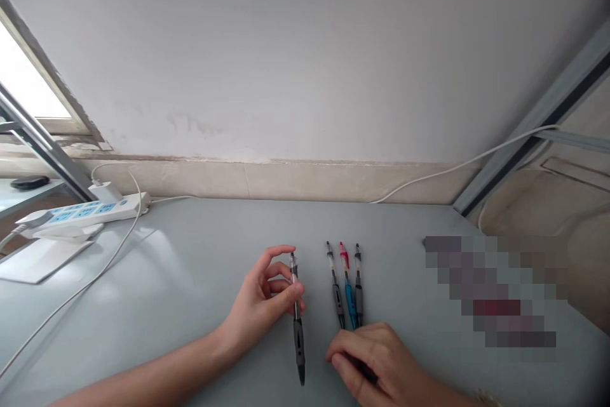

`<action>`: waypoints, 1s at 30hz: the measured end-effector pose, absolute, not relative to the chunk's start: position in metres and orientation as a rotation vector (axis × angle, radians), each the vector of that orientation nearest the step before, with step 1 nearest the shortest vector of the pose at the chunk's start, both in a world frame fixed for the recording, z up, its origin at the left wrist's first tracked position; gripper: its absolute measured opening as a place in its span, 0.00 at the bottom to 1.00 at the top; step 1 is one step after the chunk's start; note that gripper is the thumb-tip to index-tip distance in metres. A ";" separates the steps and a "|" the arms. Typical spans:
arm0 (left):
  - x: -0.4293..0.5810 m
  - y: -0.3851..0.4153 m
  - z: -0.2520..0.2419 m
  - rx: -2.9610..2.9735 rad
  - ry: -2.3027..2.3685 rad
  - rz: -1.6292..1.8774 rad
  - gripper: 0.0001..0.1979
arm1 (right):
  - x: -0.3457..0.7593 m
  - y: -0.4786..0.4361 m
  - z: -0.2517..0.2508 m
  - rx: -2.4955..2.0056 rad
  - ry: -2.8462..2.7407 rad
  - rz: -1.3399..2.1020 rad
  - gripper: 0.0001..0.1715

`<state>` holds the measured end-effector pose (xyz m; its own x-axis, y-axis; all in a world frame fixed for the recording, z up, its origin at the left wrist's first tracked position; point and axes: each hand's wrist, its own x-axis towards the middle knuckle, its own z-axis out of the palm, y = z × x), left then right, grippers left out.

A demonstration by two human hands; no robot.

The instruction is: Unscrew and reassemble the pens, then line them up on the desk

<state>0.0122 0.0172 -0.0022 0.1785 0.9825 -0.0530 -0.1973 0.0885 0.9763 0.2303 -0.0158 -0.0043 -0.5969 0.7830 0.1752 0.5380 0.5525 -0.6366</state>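
Note:
My left hand (272,293) grips a grey-and-clear click pen (298,337) by its barrel. The pen stands nearly upright in view, tip toward me, and my index finger lies at its top button. To its right, three more pens lie side by side on the desk: a grey one (337,299), a blue one with a red clip (350,299) and another grey one (359,293). Just below their lower ends is my right hand (381,362), fingers curled closed. Something dark shows under its fingers, too hidden to name.
A white power strip (128,205) with plugs and a cable (107,267) occupies the left of the grey desk (214,229). A blurred-out patch (495,299) covers something at the right. Behind the desk rises a wall (295,64); metal frame bars (515,121) stand at both sides.

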 end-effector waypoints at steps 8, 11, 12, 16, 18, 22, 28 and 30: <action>0.010 0.021 -0.005 1.087 0.981 1.147 0.21 | 0.230 -0.015 -0.006 -1.052 -2.383 0.739 0.16; 0.009 0.020 -0.006 1.092 0.976 1.152 0.20 | 0.231 -0.015 -0.007 -1.057 -2.379 0.726 0.16; 0.009 0.019 -0.006 1.093 0.974 1.154 0.20 | 0.231 -0.015 -0.007 -1.059 -2.381 0.724 0.16; 0.009 0.019 -0.006 1.091 0.984 1.163 0.19 | 0.231 -0.014 -0.007 -1.041 -2.411 0.700 0.17; 0.009 0.019 -0.005 1.090 0.993 1.163 0.20 | 0.231 -0.014 -0.007 -1.017 -2.421 0.684 0.17; 0.009 0.019 -0.004 1.095 1.001 1.162 0.23 | 0.231 -0.013 -0.009 -0.992 -2.415 0.670 0.18; 0.008 0.023 -0.006 1.124 1.010 1.146 0.18 | 0.232 -0.015 -0.010 -1.005 -2.425 0.661 0.15; 0.007 0.023 -0.007 1.131 1.015 1.142 0.19 | 0.232 -0.014 -0.010 -1.008 -2.432 0.659 0.16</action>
<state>0.0072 0.0235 -0.0066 0.1449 0.9889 -0.0318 -0.1473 0.0534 0.9877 0.2317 -0.0144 -0.0105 -0.6465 0.7363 0.1997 0.5347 0.6240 -0.5699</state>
